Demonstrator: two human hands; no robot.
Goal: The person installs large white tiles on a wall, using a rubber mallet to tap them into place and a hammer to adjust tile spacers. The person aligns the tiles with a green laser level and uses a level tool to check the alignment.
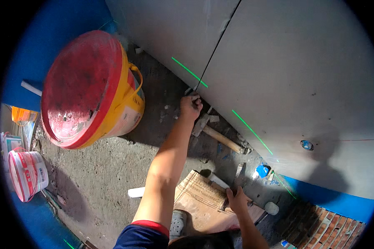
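Note:
My left hand (190, 107) reaches forward to the foot of the large grey wall panels (286, 62), by the dark upright joint between them. Its fingers are curled closed, and whatever they pinch is too small to make out. Just behind that hand, a hammer (222, 138) with a wooden handle lies on the floor along the wall. Closer to me on the right, my right hand (238, 202) is closed over a piece of cardboard (199, 207). A narrow flat-bladed tool (239, 169) points forward from its fingers; the handle is hidden.
A big yellow bucket (131, 114) with a dirty red lid stands left of my left arm. Further left sits a smaller white-and-red bucket (33, 170). Green light lines cross the panels and floor. A white tube (136, 192), rubble, a blue scrap (262, 170) and bricks (328, 226) lie around.

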